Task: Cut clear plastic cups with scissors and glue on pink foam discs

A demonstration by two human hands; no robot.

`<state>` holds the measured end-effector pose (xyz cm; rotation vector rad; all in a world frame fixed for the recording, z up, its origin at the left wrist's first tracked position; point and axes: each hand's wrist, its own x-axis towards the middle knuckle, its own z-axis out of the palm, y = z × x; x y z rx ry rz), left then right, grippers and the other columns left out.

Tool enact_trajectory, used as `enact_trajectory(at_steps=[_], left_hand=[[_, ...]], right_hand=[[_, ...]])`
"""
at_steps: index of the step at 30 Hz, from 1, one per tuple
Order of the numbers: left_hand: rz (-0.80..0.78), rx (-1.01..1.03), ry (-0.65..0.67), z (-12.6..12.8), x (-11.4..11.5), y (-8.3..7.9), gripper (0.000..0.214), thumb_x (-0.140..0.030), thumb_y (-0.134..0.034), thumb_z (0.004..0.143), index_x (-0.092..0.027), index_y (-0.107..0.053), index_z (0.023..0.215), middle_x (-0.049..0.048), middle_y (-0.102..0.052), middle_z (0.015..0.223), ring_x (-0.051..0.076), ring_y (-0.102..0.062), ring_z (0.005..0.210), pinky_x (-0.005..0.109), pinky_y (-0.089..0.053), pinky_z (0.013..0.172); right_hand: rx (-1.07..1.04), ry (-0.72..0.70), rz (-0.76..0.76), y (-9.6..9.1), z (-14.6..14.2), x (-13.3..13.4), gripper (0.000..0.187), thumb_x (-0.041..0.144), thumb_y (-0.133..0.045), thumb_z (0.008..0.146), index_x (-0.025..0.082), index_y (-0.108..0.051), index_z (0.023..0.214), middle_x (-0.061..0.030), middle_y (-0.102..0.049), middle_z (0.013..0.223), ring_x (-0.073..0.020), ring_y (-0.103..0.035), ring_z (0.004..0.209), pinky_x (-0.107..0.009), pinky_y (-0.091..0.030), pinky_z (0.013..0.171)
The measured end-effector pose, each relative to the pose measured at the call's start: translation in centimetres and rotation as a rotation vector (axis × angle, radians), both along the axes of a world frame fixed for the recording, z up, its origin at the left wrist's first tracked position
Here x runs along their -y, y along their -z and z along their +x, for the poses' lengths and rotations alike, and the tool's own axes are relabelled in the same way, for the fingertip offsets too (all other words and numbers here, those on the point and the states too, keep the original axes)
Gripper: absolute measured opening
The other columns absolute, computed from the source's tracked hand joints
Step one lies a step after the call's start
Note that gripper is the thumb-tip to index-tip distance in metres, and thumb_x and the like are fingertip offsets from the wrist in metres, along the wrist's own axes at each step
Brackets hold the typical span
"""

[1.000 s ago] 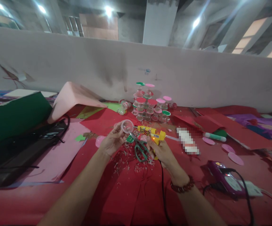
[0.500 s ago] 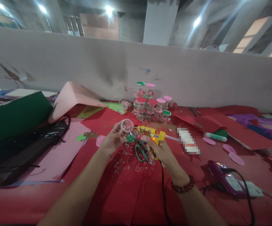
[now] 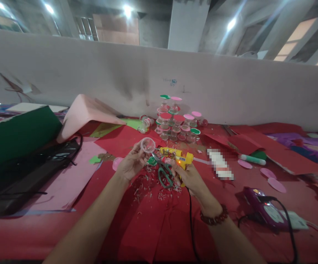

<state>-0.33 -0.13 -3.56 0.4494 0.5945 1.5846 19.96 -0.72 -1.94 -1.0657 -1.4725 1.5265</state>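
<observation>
My left hand (image 3: pixel 130 165) is closed around a small clear plastic cup (image 3: pixel 148 145), its open rim facing me. My right hand (image 3: pixel 188 176) grips a yellow hot glue gun (image 3: pixel 177 154) whose orange light is on; the nozzle points left toward the cup. Green-handled scissors (image 3: pixel 164 174) lie on the red paper between my hands, amid paper scraps. A pink paper disc (image 3: pixel 116 163) lies just left of my left hand.
A stack of small clear cups with pink, red and green lids (image 3: pixel 177 123) stands at the wall behind. A black bag (image 3: pixel 29 172) and green board (image 3: pixel 13 135) lie left. A purple device with a cord (image 3: pixel 260 209), pink discs (image 3: pixel 276 185) and a glue stick (image 3: pixel 251 159) lie right.
Nothing has visibly changed apart from a slight shift of the camera; both hands hold the same things in the same place.
</observation>
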Motion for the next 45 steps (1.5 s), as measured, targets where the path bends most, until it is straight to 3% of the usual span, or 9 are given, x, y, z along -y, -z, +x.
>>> enact_trajectory(at_steps=[8,16,25,36,45], left_hand=[[-0.044,0.021,-0.026,0.09,-0.04,-0.08,0.028,-0.002,-0.063,0.071,-0.018,-0.067,0.093,0.0027,-0.068,0.091,0.013,-0.063,0.082,0.025,-0.05,0.076],[-0.002,0.012,0.009,-0.05,-0.08,0.05,0.043,-0.003,-0.06,0.075,-0.025,-0.062,0.112,0.0012,-0.068,0.094,0.013,-0.063,0.081,0.026,-0.05,0.077],[-0.012,0.006,-0.006,-0.11,-0.03,0.0,0.046,-0.002,-0.063,0.072,-0.024,-0.063,0.112,0.0026,-0.068,0.094,0.013,-0.063,0.078,0.027,-0.051,0.076],[-0.007,-0.02,-0.014,0.0,-0.12,0.11,0.04,-0.002,-0.063,0.072,-0.023,-0.065,0.106,0.0018,-0.068,0.092,0.012,-0.061,0.075,0.026,-0.05,0.076],[0.023,-0.02,0.015,-0.26,-0.23,0.38,0.045,-0.004,-0.066,0.071,-0.025,-0.064,0.11,0.0011,-0.067,0.094,0.011,-0.061,0.078,0.026,-0.049,0.077]], right_hand=[[-0.002,-0.029,0.006,0.32,-0.05,0.09,0.047,0.061,-0.059,0.074,0.018,-0.047,0.057,0.008,-0.044,0.041,-0.0047,-0.038,0.028,-0.017,-0.029,0.031],[0.022,-0.026,-0.004,0.54,-0.08,0.18,0.046,0.061,-0.058,0.075,0.019,-0.047,0.058,0.0083,-0.041,0.038,-0.0054,-0.037,0.028,-0.017,-0.029,0.03],[-0.007,-0.071,0.019,0.46,-0.19,0.56,0.045,0.06,-0.058,0.076,0.019,-0.047,0.061,0.008,-0.044,0.047,-0.0047,-0.038,0.03,-0.018,-0.03,0.032],[0.056,-0.06,0.034,0.48,-0.16,0.43,0.047,0.062,-0.056,0.076,0.019,-0.046,0.057,0.0084,-0.04,0.035,-0.0057,-0.037,0.027,-0.018,-0.029,0.032],[0.03,-0.054,0.04,0.63,-0.11,0.38,0.047,0.059,-0.057,0.077,0.019,-0.047,0.057,0.008,-0.042,0.039,-0.0052,-0.038,0.028,-0.018,-0.03,0.032]])
